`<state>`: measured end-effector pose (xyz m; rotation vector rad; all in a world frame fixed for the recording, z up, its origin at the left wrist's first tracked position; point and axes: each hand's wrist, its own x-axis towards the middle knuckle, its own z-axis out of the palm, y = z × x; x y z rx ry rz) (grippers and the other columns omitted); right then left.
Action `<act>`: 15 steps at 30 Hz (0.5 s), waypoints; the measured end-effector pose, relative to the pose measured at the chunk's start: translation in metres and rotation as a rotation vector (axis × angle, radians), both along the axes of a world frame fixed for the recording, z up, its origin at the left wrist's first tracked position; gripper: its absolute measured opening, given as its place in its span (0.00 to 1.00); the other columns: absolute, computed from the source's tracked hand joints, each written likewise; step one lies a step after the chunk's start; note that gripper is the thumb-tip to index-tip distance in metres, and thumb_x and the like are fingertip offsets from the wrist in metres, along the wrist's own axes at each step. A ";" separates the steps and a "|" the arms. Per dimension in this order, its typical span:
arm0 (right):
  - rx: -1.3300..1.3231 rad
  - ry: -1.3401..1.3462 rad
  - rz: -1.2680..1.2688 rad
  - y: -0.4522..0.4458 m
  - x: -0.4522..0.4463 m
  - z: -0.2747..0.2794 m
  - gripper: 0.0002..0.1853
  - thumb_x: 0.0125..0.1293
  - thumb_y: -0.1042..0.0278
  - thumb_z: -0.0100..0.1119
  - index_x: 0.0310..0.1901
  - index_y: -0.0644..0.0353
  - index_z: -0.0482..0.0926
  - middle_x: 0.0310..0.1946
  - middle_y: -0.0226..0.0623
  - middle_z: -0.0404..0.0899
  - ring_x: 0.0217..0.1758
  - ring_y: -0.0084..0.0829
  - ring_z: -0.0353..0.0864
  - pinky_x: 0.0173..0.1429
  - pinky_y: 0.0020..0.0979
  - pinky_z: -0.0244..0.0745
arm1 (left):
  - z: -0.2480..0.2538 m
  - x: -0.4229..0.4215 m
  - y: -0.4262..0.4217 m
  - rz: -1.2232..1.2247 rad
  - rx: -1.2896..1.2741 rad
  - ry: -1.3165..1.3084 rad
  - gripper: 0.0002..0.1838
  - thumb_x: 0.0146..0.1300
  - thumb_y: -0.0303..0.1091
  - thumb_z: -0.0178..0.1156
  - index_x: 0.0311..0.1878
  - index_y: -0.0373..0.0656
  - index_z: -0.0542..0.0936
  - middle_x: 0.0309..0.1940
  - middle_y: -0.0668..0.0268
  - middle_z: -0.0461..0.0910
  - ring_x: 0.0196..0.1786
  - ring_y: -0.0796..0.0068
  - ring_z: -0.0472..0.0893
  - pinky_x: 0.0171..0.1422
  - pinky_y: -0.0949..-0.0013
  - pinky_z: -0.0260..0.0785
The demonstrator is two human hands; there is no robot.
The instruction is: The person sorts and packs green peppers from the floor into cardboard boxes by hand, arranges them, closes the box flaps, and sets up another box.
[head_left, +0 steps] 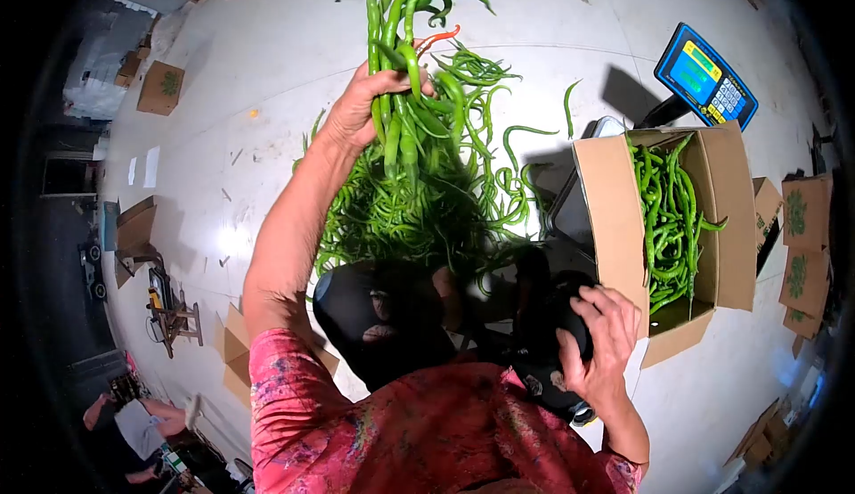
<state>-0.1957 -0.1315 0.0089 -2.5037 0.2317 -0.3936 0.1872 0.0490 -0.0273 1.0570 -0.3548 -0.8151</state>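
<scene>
My left hand (363, 102) is closed around a bunch of long green chili peppers (398, 35), raised above the floor with stems and tips sticking out both ways. A red chili pepper (438, 40) shows just beyond the bunch. Below it spreads a large heap of green chili peppers (374, 209) on the floor, partly in my shadow. My right hand (598, 342) lies on my right knee, fingers loosely bent and thumb apart, with nothing in it. To the right of that hand, an open cardboard box (614, 209) contains more green chili peppers (666, 227).
A scale display (706, 75) with a keypad stands behind the box. Cardboard boxes (806, 244) line the right side, and another box (160, 87) sits at the far left. A small wooden stool (178, 320) is on the left. Another person's legs (165, 414) show at lower left.
</scene>
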 end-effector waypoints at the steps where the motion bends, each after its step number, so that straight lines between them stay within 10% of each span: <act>1: 0.001 -0.016 -0.004 0.001 -0.002 0.001 0.19 0.47 0.70 0.69 0.44 0.63 0.81 0.48 0.42 0.79 0.54 0.46 0.75 0.60 0.43 0.65 | 0.006 -0.012 0.002 -0.001 -0.064 0.051 0.35 0.53 0.25 0.59 0.67 0.36 0.65 0.38 0.59 0.75 0.44 0.64 0.79 0.58 0.59 0.74; 9: 0.138 -0.084 -0.015 0.002 -0.003 0.003 0.12 0.59 0.72 0.64 0.43 0.65 0.81 0.46 0.48 0.81 0.52 0.47 0.78 0.60 0.42 0.67 | 0.052 -0.081 0.010 -0.003 -0.295 0.134 0.38 0.54 0.30 0.57 0.71 0.36 0.62 0.46 0.56 0.75 0.45 0.67 0.78 0.61 0.60 0.73; 15: 0.145 -0.224 0.150 0.011 0.064 0.030 0.29 0.59 0.65 0.66 0.61 0.62 0.71 0.60 0.54 0.73 0.64 0.51 0.72 0.67 0.42 0.66 | 0.052 -0.124 0.006 -0.019 -0.400 0.172 0.36 0.55 0.33 0.57 0.67 0.31 0.62 0.48 0.54 0.74 0.46 0.65 0.78 0.60 0.58 0.76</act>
